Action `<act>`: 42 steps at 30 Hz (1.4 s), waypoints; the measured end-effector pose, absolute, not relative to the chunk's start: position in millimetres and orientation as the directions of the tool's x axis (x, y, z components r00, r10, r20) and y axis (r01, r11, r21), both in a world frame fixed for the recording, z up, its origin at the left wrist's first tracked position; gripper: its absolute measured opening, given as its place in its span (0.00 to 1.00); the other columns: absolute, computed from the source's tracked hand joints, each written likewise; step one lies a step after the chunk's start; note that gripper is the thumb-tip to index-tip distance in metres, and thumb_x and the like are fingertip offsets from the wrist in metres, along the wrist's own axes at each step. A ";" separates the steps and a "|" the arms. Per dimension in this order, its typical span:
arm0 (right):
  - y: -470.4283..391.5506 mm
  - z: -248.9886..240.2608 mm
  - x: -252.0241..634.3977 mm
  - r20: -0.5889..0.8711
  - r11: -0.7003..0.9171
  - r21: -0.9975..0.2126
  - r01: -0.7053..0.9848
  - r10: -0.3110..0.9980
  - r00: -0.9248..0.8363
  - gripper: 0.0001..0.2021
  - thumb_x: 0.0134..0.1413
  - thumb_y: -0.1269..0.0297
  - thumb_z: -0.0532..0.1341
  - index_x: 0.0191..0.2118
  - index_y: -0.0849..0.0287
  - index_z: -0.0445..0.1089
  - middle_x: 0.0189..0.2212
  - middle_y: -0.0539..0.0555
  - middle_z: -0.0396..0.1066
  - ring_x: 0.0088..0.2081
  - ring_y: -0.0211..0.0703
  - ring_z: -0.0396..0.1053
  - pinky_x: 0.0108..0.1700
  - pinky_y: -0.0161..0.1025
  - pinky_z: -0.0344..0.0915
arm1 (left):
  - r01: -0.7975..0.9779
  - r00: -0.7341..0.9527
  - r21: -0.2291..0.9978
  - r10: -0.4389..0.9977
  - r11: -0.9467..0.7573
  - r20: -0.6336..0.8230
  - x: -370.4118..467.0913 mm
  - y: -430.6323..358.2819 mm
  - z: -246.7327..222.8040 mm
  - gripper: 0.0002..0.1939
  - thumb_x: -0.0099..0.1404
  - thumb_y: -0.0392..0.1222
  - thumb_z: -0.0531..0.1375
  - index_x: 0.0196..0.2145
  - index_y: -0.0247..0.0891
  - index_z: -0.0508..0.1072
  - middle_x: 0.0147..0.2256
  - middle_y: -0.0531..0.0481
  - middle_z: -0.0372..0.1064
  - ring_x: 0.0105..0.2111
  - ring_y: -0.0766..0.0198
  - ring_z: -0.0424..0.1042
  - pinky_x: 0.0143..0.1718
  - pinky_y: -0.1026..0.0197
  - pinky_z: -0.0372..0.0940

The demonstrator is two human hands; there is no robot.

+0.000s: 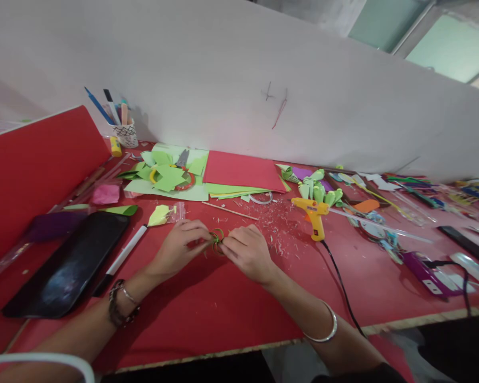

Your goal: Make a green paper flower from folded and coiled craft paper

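Both of my hands meet over the red table around a small piece of green and brownish loops (217, 240), perhaps thin strips; its kind is too small to tell. My left hand (183, 242) pinches it from the left side. From the right, the closed fingers of my right hand (249, 251) grip its other edge. Fingers partly hide the piece. A thin wooden stick (229, 210) lies just behind my hands. Left of my left hand are a white marker (125, 254) with a black cap and a yellow-green paper scrap (159, 215) by a small clear bag.
A yellow glue gun (313, 217) lies to the right, its black cord trailing forward. Green paper pieces and scissors (182, 158) rest behind, beside red sheets (243, 171). A black phone (69, 266) lies left. A purple power strip (431, 276) is at right. Paper shreds litter the middle.
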State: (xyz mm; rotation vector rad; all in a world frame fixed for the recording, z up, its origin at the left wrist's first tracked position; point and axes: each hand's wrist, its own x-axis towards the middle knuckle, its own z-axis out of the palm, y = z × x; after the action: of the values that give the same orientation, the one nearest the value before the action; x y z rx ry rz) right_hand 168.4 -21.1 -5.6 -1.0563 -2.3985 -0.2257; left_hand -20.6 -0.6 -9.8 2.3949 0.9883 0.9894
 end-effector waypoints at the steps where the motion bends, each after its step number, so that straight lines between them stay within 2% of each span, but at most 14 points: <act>1: -21.1 -5.9 168.5 0.510 0.683 -0.063 0.727 0.649 -0.565 0.14 0.58 0.63 0.48 0.27 0.58 0.66 0.24 0.50 0.65 0.28 0.36 0.58 0.32 0.38 0.47 | 0.464 0.506 0.563 0.726 -0.684 0.465 -20.6 -0.6 -10.0 0.05 0.59 0.36 0.54 0.27 0.37 0.68 0.27 0.52 0.67 0.29 0.68 0.65 0.34 0.65 0.58; 8: -18.2 -9.4 167.5 0.521 0.671 -0.118 0.732 0.669 -0.530 0.14 0.58 0.62 0.49 0.26 0.59 0.65 0.24 0.50 0.65 0.28 0.35 0.58 0.31 0.37 0.47 | 0.478 0.504 0.553 0.728 -0.683 0.464 -18.1 0.3 -11.0 0.04 0.58 0.35 0.54 0.27 0.37 0.69 0.27 0.52 0.67 0.29 0.68 0.64 0.33 0.64 0.57; 16: -17.1 -8.3 167.5 0.505 0.667 -0.156 0.728 0.688 -0.522 0.13 0.57 0.61 0.50 0.27 0.59 0.66 0.26 0.50 0.65 0.29 0.35 0.59 0.31 0.36 0.48 | 0.523 0.490 0.470 0.702 -0.711 0.517 -17.7 0.0 -11.2 0.04 0.58 0.35 0.55 0.29 0.39 0.69 0.28 0.54 0.69 0.29 0.68 0.65 0.35 0.62 0.53; 23: -16.8 -8.2 168.3 0.450 0.657 -0.267 0.705 0.732 -0.512 0.10 0.56 0.63 0.50 0.30 0.60 0.66 0.27 0.51 0.65 0.30 0.36 0.60 0.33 0.35 0.50 | 0.546 0.493 0.507 0.745 -0.667 0.449 -17.9 -0.7 -11.5 0.03 0.59 0.38 0.55 0.29 0.39 0.68 0.27 0.56 0.69 0.28 0.68 0.66 0.35 0.62 0.51; 29: -13.3 -12.4 169.5 0.350 0.650 -0.281 0.706 0.754 -0.556 0.10 0.56 0.63 0.52 0.28 0.59 0.66 0.27 0.50 0.64 0.30 0.36 0.60 0.32 0.34 0.50 | 0.613 0.540 0.462 0.766 -0.642 0.349 -18.8 -0.4 -14.8 0.03 0.59 0.38 0.54 0.30 0.39 0.68 0.28 0.57 0.69 0.29 0.68 0.66 0.35 0.62 0.51; 42: -14.6 -9.9 167.2 0.275 0.623 -0.303 0.721 0.782 -0.559 0.09 0.56 0.64 0.51 0.27 0.59 0.64 0.27 0.49 0.63 0.31 0.34 0.59 0.33 0.33 0.50 | 0.620 0.581 0.414 0.744 -0.667 0.329 -18.2 0.2 -14.5 0.05 0.59 0.36 0.53 0.26 0.38 0.66 0.26 0.57 0.66 0.28 0.68 0.64 0.36 0.62 0.50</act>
State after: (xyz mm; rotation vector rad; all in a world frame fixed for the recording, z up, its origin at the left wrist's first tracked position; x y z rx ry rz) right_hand 167.2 -14.6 -9.9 -1.1982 -2.4661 0.2181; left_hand -18.2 0.2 -14.5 2.5593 1.1273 0.7082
